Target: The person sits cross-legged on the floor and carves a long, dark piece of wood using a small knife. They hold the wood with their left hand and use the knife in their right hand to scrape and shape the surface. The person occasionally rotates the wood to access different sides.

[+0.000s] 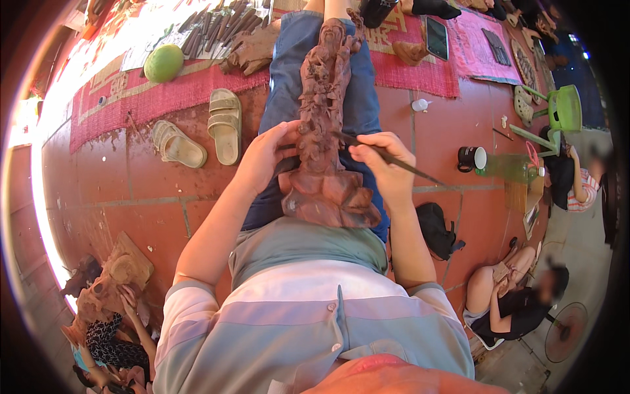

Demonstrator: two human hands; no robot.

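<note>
A reddish-brown carved wooden statue [321, 85] of a bearded figure lies along my lap, its rocky base against my belly and its head pointing away from me. My left hand [266, 156] holds its left side around mid-height, with some fingertips hidden behind the carving. In my right hand [388, 169] is a thin, dark, tapered tool [407, 165], pinched between thumb and fingers. Its working end meets the leafy carving on the statue's right side; whether it is a brush or a carving chisel I cannot make out.
Sandals [225, 128], a green round fruit [164, 64] and several carving tools [213, 29] lie ahead on the left. To the right are a phone [436, 38], a black mug [470, 159], a green bottle [515, 169] and a green stool [564, 108]. Other people sit on both sides.
</note>
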